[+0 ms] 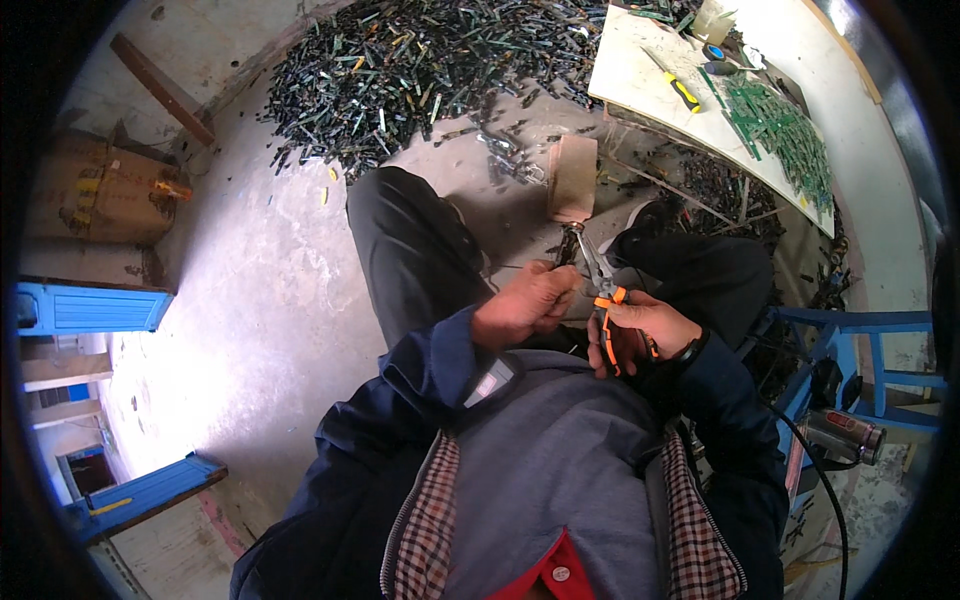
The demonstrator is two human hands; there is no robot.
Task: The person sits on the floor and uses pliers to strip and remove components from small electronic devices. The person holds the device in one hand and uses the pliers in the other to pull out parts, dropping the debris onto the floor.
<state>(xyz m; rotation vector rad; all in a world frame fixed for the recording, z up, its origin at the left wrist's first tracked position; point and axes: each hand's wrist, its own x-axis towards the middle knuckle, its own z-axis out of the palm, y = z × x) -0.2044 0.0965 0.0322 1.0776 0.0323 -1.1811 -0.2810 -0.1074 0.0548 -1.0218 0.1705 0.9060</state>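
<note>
My right hand is closed round the orange-and-black handles of a pair of long-nose pliers. The metal jaws point away from me, up toward a tan block that stands between my knees. Beside the pliers, my left hand is closed in a pinch. A small dark strip sticks up from its fingertips, close to the jaws; its exact kind is too small to tell. Whether the jaws touch the strip I cannot tell.
A large heap of dark and green strips covers the floor ahead. On the right, a pale table carries a yellow-handled screwdriver and a green pile of strips. A blue stool, a metal cylinder and a cardboard box stand around.
</note>
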